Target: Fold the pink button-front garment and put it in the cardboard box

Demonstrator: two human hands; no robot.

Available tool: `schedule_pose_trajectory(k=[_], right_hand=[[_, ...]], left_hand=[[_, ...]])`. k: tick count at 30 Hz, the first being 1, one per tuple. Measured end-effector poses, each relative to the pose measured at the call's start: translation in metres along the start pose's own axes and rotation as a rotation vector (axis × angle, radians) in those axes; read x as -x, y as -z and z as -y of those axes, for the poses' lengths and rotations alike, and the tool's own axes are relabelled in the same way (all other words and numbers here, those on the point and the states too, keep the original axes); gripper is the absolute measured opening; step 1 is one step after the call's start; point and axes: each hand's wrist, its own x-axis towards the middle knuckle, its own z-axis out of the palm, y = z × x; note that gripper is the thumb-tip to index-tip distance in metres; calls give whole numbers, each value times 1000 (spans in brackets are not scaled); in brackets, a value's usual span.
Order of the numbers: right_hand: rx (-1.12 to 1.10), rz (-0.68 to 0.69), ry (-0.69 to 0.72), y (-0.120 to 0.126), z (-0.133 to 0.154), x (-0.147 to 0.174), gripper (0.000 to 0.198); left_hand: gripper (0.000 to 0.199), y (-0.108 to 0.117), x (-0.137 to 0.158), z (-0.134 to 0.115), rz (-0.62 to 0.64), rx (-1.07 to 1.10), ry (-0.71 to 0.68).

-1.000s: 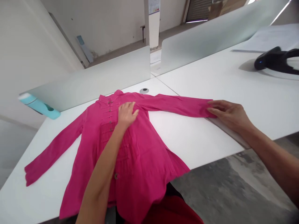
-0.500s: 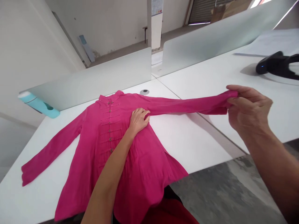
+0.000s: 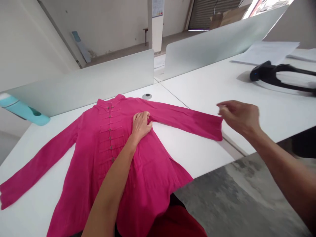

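A bright pink long-sleeved shirt [image 3: 155,171] with a stand collar and knotted front fastenings lies front up on the white table [image 3: 170,138]. Both sleeves are spread out to the sides, and its hem hangs over the near edge. Near the armpit of the sleeve on the right, my left hand [image 3: 142,125] presses on the shirt, its bent fingers closed on the cloth. My right hand [image 3: 240,117] hovers just beyond that sleeve's cuff, thumb and forefinger slightly apart, holding nothing. Its fingertips are a little blurred.
A light blue bottle-like object [image 3: 27,110] leans at the far left by a frosted divider [image 3: 111,77]. A second divider [image 3: 209,42] runs along the back right. A black headset-like device [image 3: 266,72] and paper sheets [image 3: 269,52] lie on the right. A round grommet [image 3: 147,96] sits behind the shirt.
My right hand has let go of the cuff, and the sleeve, stretched out and lifted before, now lies lower on the table. My left hand stays by the armpit. The view has shifted slightly right.
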Motion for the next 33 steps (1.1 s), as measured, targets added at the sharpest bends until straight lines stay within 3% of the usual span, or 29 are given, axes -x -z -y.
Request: schedule_pose_trajectory(k=[5,8,12,17,25,33], right_hand=[[80,338,178,-33,54,-41,44],[112,420,164,-61,65,-55,36],[55,404,125,-80,66,-62,16],[6,348,70,-82,65,-70,7],[57,274,6,-85,75,-99,8],[87,245,69,-118,76,-109,9]], left_hand=[[6,1,2,-2,-21,-69,-9],[7,0,3,-2,-16,-68,8],[11,0,2,-2,-16,-57,18],[18,-3,0,-2,-16,-84,-25],[28,-5,-3,-1,22,-152,-102],[22,-3,-2,-1,41,-82,-92]])
